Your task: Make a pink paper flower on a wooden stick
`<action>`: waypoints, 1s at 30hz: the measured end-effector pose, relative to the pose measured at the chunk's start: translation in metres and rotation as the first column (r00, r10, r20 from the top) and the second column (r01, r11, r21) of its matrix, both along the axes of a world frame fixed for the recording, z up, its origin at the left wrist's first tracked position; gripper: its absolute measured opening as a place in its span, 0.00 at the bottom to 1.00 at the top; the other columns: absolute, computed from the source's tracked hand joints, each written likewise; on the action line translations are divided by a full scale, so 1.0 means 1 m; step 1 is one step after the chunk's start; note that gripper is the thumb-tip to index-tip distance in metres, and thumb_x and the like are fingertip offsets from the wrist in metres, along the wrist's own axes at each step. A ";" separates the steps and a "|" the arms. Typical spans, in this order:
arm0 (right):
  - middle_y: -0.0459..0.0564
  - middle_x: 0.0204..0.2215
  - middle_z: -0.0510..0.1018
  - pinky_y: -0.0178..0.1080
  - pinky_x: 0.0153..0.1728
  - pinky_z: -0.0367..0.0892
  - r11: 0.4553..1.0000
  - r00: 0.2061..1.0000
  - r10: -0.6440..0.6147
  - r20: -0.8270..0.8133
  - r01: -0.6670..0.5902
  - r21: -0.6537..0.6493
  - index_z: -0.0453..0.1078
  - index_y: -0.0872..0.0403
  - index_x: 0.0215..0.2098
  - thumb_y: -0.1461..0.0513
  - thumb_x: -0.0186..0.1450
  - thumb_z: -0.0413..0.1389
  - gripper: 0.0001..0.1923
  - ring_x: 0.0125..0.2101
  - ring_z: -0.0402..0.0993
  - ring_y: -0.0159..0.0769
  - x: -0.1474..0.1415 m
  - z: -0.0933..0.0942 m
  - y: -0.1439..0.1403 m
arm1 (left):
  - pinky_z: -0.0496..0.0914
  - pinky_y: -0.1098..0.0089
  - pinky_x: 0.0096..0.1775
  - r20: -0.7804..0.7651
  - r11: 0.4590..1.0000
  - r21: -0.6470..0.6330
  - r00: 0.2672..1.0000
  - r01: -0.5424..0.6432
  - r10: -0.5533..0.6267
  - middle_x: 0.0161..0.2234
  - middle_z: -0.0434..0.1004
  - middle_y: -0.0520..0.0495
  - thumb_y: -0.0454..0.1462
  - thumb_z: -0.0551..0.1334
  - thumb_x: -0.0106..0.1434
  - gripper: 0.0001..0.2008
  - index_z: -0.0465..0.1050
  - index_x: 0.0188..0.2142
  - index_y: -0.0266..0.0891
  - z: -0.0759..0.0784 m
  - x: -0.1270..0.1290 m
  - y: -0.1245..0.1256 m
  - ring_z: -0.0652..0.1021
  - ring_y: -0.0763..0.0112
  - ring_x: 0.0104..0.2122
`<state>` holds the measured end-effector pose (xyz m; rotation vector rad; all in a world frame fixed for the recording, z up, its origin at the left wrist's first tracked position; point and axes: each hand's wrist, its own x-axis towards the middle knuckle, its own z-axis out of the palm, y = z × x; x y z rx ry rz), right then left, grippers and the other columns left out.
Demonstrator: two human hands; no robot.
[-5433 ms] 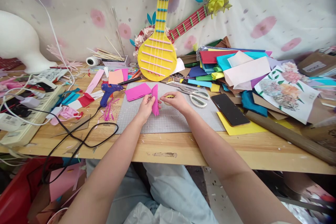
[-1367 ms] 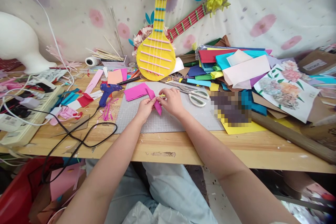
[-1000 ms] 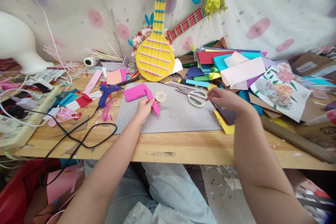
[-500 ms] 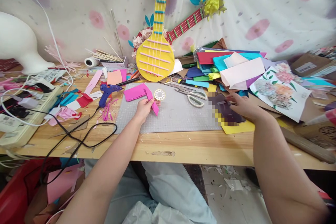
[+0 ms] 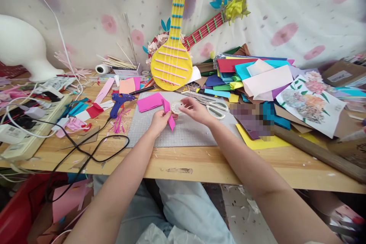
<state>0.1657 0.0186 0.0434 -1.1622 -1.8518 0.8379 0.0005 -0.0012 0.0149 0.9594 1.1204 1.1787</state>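
My left hand [image 5: 160, 122] is closed on a bent magenta strip [image 5: 170, 122], apparently paper or thin foam. One end of the strip hangs below the fingertips. A larger folded magenta sheet [image 5: 149, 102] lies just beyond on the grey cutting mat [image 5: 197, 137]. My right hand [image 5: 196, 110] reaches in from the right with fingers apart, at the right edge of a small whitish ring with holes [image 5: 175, 107]. Whether the fingertips touch the ring, I cannot tell. Scissors with pale handles [image 5: 216, 109] lie right behind the right hand.
A blue glue gun [image 5: 116, 105] with a black cord lies left of the mat. To the right, a dark phone [image 5: 251, 124], partly blurred out, rests by yellow paper [image 5: 257, 143]. A yellow model lute [image 5: 171, 65] stands behind, beside stacked coloured sheets [image 5: 265, 76].
My right hand has left the phone and moved left to the ring. My left hand keeps its hold on the magenta strip. The whole view has shifted slightly.
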 end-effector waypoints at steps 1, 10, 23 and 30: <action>0.48 0.32 0.72 0.38 0.34 0.65 0.999 0.999 0.002 -0.034 -0.003 -0.037 0.62 0.53 0.42 0.52 0.53 0.57 0.21 0.30 0.68 0.32 -0.009 -0.005 0.002 | 0.72 0.64 0.36 -0.001 1.000 0.010 1.000 0.010 -0.010 0.24 0.78 0.46 0.35 0.59 0.55 0.05 0.70 0.28 0.33 -0.001 -0.001 0.000 0.78 0.65 0.28; 0.45 0.32 0.74 0.38 0.39 0.63 0.929 0.835 0.081 -0.544 -0.261 -0.262 0.63 0.52 0.41 0.57 0.49 0.61 0.23 0.33 0.70 0.32 -0.008 -0.024 0.009 | 0.71 0.66 0.34 0.029 0.995 0.003 0.995 0.096 -0.096 0.29 0.78 0.45 0.41 0.62 0.54 0.12 0.70 0.35 0.33 0.002 -0.006 0.000 0.78 0.65 0.29; 0.42 0.25 0.68 0.32 0.27 0.56 0.956 0.897 0.073 -0.436 -0.187 -0.225 0.66 0.54 0.34 0.53 0.51 0.58 0.17 0.24 0.61 0.26 -0.008 -0.014 -0.001 | 0.68 0.69 0.36 0.018 0.990 -0.001 0.990 0.142 -0.142 0.29 0.76 0.47 0.39 0.64 0.50 0.11 0.71 0.31 0.34 0.010 -0.007 -0.004 0.75 0.72 0.28; 0.44 0.23 0.68 0.33 0.28 0.56 0.987 0.989 0.075 -0.125 -0.092 -0.135 0.70 0.55 0.29 0.50 0.53 0.55 0.17 0.25 0.61 0.29 -0.008 -0.005 -0.005 | 0.64 0.74 0.28 0.014 0.994 0.062 0.996 0.089 -0.090 0.21 0.69 0.54 0.39 0.65 0.48 0.10 0.70 0.27 0.34 0.005 -0.006 -0.001 0.68 0.79 0.21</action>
